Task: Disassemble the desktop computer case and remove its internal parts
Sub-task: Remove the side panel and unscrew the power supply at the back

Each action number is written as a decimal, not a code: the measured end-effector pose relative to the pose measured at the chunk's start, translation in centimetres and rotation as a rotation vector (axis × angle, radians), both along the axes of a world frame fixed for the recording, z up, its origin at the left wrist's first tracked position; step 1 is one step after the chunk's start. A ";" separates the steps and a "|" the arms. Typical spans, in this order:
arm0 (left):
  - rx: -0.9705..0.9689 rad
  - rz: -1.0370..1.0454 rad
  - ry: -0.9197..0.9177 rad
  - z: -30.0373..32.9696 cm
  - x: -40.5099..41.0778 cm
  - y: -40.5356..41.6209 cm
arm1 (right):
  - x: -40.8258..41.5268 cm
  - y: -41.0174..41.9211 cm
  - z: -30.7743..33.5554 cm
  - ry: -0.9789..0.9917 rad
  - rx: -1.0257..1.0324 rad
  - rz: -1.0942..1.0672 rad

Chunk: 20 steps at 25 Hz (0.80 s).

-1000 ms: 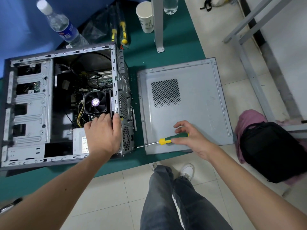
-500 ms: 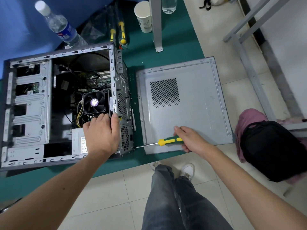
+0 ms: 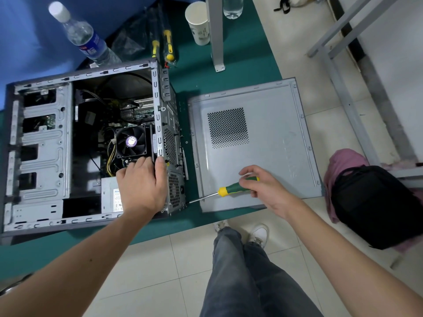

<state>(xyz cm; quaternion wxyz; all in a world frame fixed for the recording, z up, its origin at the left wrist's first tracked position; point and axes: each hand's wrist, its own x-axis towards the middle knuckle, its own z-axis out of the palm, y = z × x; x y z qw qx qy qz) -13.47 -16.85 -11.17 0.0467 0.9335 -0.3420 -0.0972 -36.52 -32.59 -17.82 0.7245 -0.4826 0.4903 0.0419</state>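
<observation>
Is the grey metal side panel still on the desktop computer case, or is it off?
Off. The grey metal side panel lies flat on the green table beside the desktop computer case, whose black cooler fan shows.

single head-worn wide-angle view, looking steeply down and forward from standing height, close over the case (image 3: 87,143) and side panel (image 3: 270,124) on the table (image 3: 229,65), both forearms entering from below

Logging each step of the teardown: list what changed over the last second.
The right hand regripped the screwdriver: fingers spread over the handle, then closed, now loosened again, turning it. The tip stays at the case's rear lower corner. The left hand stayed braced on the case; the side panel did not move.
</observation>
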 end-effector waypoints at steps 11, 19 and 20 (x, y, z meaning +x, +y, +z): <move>-0.005 -0.007 0.007 0.1 0.0 0.1 | -0.1 0.3 0.3 -0.033 0.174 -0.154; -0.003 -0.012 0.027 0.1 -0.1 0.2 | 0.6 0.1 0.7 -0.010 0.107 -0.163; -0.003 -0.013 0.027 0.2 -0.1 0.1 | 0.5 0.2 0.9 -0.028 0.120 -0.180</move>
